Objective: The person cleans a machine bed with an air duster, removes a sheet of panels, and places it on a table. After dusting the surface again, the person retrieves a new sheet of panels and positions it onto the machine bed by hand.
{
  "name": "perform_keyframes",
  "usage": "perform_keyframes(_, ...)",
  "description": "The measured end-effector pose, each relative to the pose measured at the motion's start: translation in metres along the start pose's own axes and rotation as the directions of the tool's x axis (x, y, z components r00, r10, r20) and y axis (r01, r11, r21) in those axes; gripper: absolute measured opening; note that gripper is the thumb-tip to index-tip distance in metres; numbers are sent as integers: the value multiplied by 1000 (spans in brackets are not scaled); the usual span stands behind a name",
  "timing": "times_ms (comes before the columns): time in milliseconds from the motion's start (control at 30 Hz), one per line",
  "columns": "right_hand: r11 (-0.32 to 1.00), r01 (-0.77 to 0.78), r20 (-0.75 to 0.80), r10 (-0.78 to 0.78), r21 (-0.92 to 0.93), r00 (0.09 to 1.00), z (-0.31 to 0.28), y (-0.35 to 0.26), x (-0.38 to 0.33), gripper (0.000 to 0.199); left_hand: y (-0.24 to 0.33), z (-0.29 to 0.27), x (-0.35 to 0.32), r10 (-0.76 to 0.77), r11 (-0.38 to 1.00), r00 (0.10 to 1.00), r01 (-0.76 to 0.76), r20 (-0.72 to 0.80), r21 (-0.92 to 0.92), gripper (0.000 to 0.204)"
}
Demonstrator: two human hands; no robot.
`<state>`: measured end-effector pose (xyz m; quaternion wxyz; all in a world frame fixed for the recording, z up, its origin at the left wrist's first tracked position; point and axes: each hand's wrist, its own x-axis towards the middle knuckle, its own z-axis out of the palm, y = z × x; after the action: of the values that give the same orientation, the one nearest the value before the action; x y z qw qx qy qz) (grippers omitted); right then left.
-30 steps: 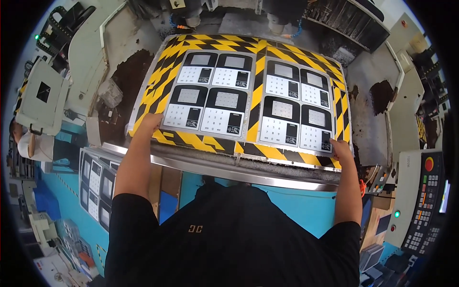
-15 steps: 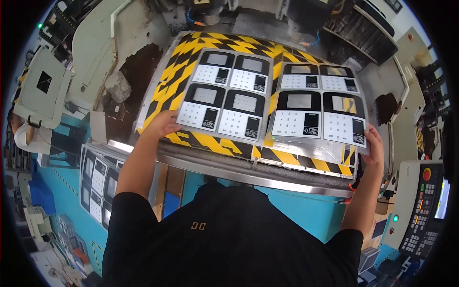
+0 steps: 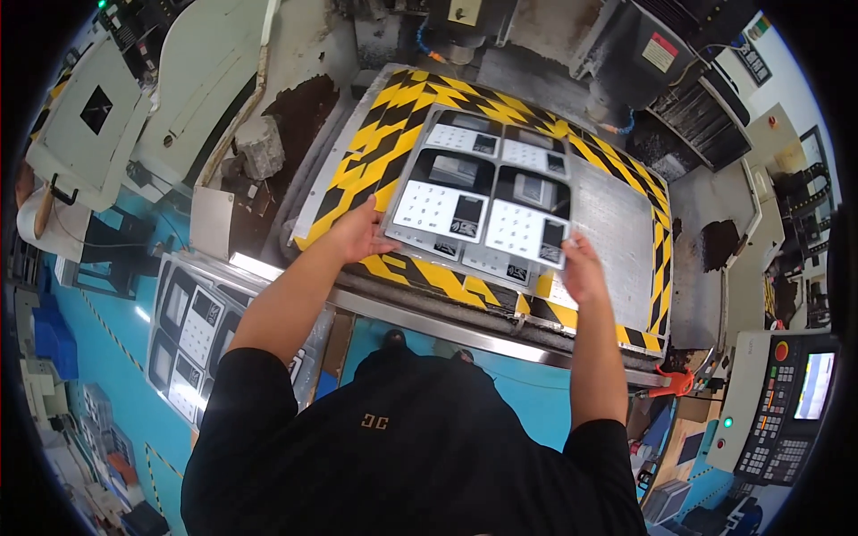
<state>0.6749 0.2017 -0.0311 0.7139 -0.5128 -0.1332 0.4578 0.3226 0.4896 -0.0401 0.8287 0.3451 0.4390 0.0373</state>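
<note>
A clear-edged sheet printed with several black-and-white keypad panels (image 3: 441,207) is held slightly raised and tilted over a second, similar keypad sheet (image 3: 493,263). Only the near edge of that lower sheet shows. My right hand (image 3: 583,270) grips the upper sheet by its near right corner, fingers closed on the edge. At the near left corner, my left hand (image 3: 357,234) has its thumb and fingers around the sheets' edge; whether it pinches one or both is hard to see. Both sheets are over the left half of a metal machine bed (image 3: 617,232) bordered with yellow-black tape.
More keypad sheets (image 3: 192,330) lie on a surface at lower left. A control panel (image 3: 776,411) with buttons and a screen stands at right. An orange air gun (image 3: 672,382) hangs by the bed's near right corner. Machine heads (image 3: 626,49) stand over the far side.
The right-hand keypad sheet has come left over the other sheet, carried by my right hand, baring the bed's right half. My left hand stays at the left sheet's near corner.
</note>
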Motion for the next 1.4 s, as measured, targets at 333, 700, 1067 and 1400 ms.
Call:
perform_keyframes(333,917,-295,-155,261,-268,953,13,43,11,27,-5,-7,7,49,997,999,-48,15,-57,31)
perform_keyframes(700,457,163,-27,-380,-874,925,48,-9,-87,47,4,28,-79,471,882,878,-469,85,-42,22)
perform_keyframes(1067,383,-573,-602,51,-725,797,-410,25,-312,28,-121,-27,-481,882,399,317,-896,-347,194,33)
perform_keyframes(1400,-64,-59,-2,-663,-996,748,-311,-9,-259,33,-333,-98,-714,687,274,-165,-843,-708,462,23)
